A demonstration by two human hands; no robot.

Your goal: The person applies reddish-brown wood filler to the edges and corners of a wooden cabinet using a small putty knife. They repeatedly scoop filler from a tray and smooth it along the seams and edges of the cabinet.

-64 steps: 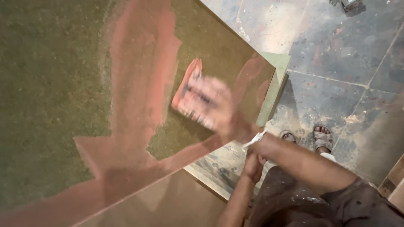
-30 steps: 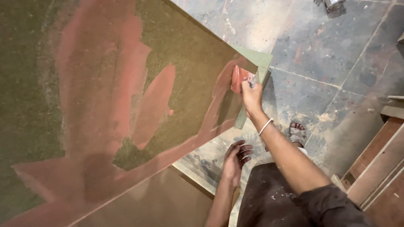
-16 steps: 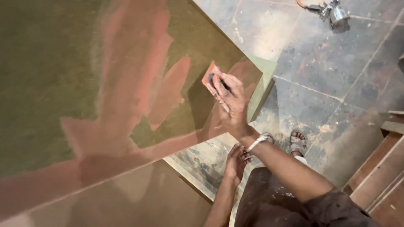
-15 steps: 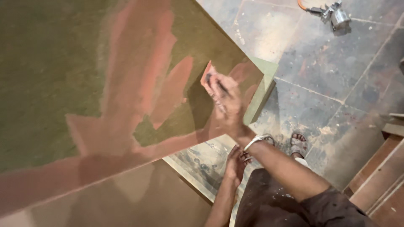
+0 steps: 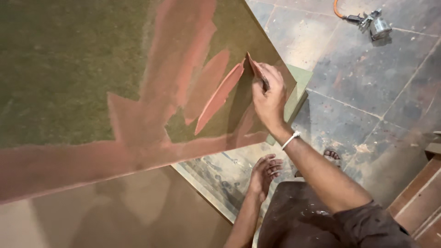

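A large green board (image 5: 69,78) fills the left and middle of the view, streaked with reddish-pink putty (image 5: 183,69). My right hand (image 5: 268,98) grips a flat putty scraper (image 5: 256,70) smeared with the same putty, its blade pressed edge-on against the board near the right edge. A fresh pink stroke (image 5: 218,98) runs down and left from the blade. My left hand (image 5: 265,173) rests lower down with its fingers curled over my knee, holding nothing.
A spray gun (image 5: 374,25) with an orange hose lies on the grey tiled floor at the top right. A second brown panel (image 5: 115,211) sits beneath the green board. Wooden strips (image 5: 420,202) lie at the right edge. My sandalled foot (image 5: 331,157) shows on the floor.
My right hand has drawn the scraper across the board's right part, leaving a new pink stroke. My left hand has stayed on my knee.
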